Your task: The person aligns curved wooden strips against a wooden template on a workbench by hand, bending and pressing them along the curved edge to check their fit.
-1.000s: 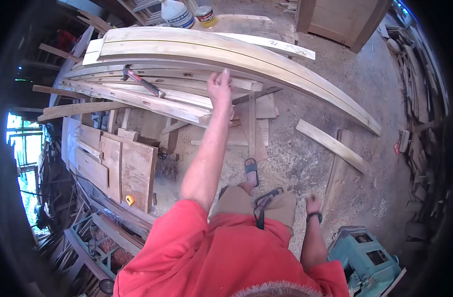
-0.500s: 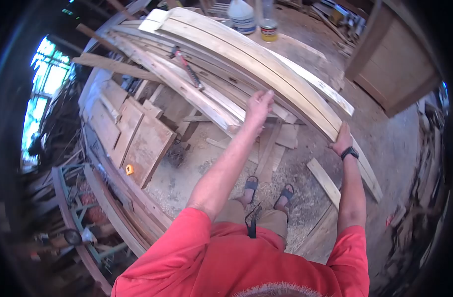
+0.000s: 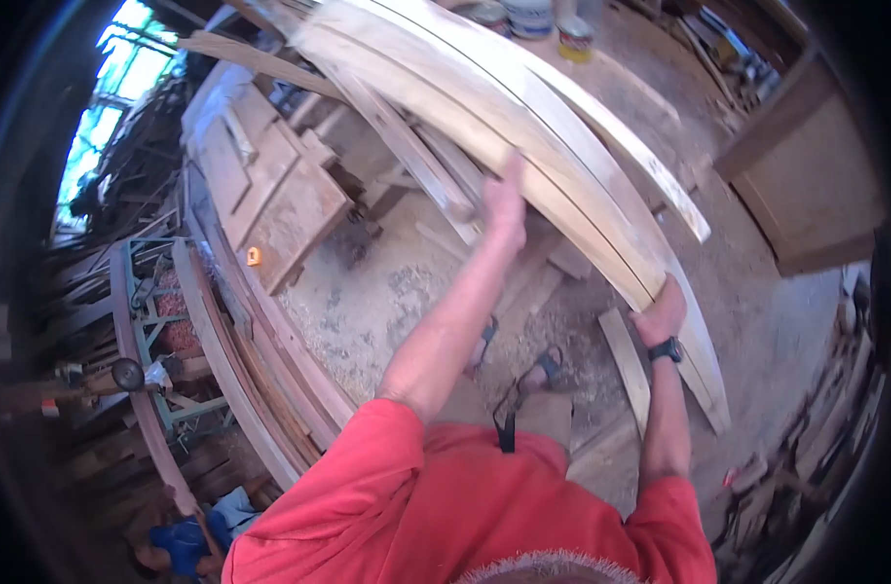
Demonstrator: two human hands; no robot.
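Long pale wooden planks (image 3: 562, 209), lying side by side with dark gaps between them, run diagonally across the upper middle of the head view. My left hand (image 3: 505, 206) grips the near edge of the closest plank around its middle, fingers partly hidden beneath it. Close to the planks' right-hand end, my right hand (image 3: 663, 313), with a dark watch on the wrist, is closed over the same near edge. Below the planks lie several narrower timbers (image 3: 402, 136), partly covered by them.
A separate narrow plank (image 3: 650, 170) lies beyond. Tubs and a yellow can (image 3: 575, 39) stand at the back, a wooden cabinet (image 3: 806, 175) at right. A tape measure (image 3: 254, 256) rests near a panel at left. A person in blue (image 3: 183, 545) is at lower left.
The planks have shifted toward me and now cover the hammer. My left hand has gone from a loose curl beside the plank to gripping its edge. A person has come into view.
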